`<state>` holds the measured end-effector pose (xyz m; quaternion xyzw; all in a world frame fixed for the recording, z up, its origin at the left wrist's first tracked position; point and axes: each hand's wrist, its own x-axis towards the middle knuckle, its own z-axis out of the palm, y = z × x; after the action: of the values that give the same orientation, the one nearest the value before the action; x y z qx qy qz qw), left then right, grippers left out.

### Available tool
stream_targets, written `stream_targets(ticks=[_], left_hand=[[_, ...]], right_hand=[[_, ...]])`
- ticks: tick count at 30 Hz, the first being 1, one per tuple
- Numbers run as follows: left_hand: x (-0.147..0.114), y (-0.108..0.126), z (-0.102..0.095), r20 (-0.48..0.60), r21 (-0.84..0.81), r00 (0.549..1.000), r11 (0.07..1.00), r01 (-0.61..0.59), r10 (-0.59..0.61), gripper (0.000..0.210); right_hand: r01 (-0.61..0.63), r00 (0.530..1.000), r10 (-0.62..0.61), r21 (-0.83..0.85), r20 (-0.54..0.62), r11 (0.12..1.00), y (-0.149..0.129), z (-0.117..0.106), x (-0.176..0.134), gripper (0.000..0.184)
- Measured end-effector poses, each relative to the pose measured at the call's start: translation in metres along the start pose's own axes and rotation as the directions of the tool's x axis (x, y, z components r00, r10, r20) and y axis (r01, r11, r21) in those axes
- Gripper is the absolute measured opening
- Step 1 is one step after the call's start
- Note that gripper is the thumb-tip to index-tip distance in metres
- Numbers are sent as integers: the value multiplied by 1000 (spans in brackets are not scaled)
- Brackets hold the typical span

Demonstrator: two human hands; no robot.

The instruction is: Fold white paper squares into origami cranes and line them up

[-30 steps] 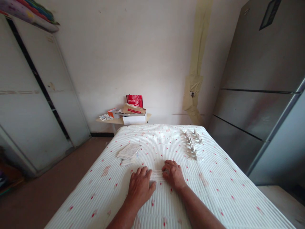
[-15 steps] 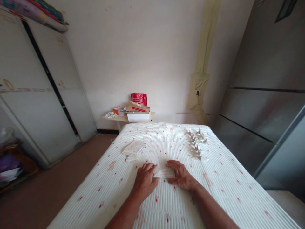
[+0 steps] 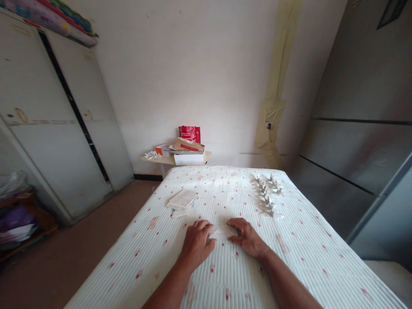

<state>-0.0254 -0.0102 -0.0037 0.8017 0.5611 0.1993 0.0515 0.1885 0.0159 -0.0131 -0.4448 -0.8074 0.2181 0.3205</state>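
Note:
A small folded sheet of paper (image 3: 222,231) lies between my two hands at the middle of the bed. Its left edge is between the thumb and fingers of my left hand (image 3: 198,241). My right hand (image 3: 246,236) grips the opposite edge in the same way, thumb toward me and fingers on the far side. The paper looks pale and slightly blurred. Beyond my left hand rests a loose stack of printed paper sheets (image 3: 183,200). To the far right stand several small folded paper figures (image 3: 266,199), shaped like cranes, grouped in rows.
A ribbed white bed cover (image 3: 225,274) with red spots lies under everything. Past its far edge, a small table (image 3: 165,160) holds a white box (image 3: 189,159), a red bag (image 3: 189,134) and white pieces. Grey cabinets (image 3: 86,150) stand left; a grey panelled surface (image 3: 357,141) rises right.
The paper between my hands looks paler, its printed lines fainter than before. Both hands keep nearly the same place. The whole view has shifted slightly.

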Motion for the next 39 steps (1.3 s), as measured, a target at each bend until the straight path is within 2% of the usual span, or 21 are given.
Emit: stream_targets(ticks=[9, 12, 17, 20, 22, 24, 27, 29, 31, 35, 39], left_hand=[[2, 1, 0, 18, -32, 998, 998, 56, -55, 48], [2, -1, 4, 7, -30, 996, 996, 88, -88, 54], [3, -6, 12, -118, -98, 987, 990, 99, -110, 68], [2, 0, 10, -236, -107, 971, 994, 13, -38, 67], [1, 8, 6, -283, -79, 958, 995, -67, 42, 58], [-1, 16, 1, -258, -43, 958, 989, -145, 129, 44], [-3, 26, -4, -164, -21, 965, 977, -211, 205, 46], [-3, 29, -5, -123, 1, 970, 978, -210, 209, 50], [-3, 30, -4, -104, 36, 972, 977, -210, 213, 45], [-2, 27, 1, -85, 80, 962, 965, -252, 258, 24], [-1, 22, 6, -71, 101, 965, 964, -247, 254, 21]], right_hand=[[21, 998, -24, -43, -61, 999, -5, -1, 3, 25], [-35, 996, 27, -100, -85, 994, -8, 1, 5, 26], [-142, 983, 121, -157, -139, 977, -14, 1, 6, 34], [-148, 982, 125, -170, -142, 974, -17, 1, 6, 32], [-150, 982, 125, -177, -145, 973, -18, 1, 5, 29], [-163, 978, 138, -162, -155, 973, -19, 2, 6, 24], [-213, 968, 191, -134, -163, 968, -19, 3, 6, 30], [-233, 965, 208, -161, -157, 959, -19, 4, 5, 39], [-231, 967, 200, -211, -157, 950, -21, 4, 5, 45], [-218, 971, 179, -283, -159, 934, -23, 4, 5, 46], [-212, 975, 174, -343, -137, 915, -21, 1, 5, 48]])
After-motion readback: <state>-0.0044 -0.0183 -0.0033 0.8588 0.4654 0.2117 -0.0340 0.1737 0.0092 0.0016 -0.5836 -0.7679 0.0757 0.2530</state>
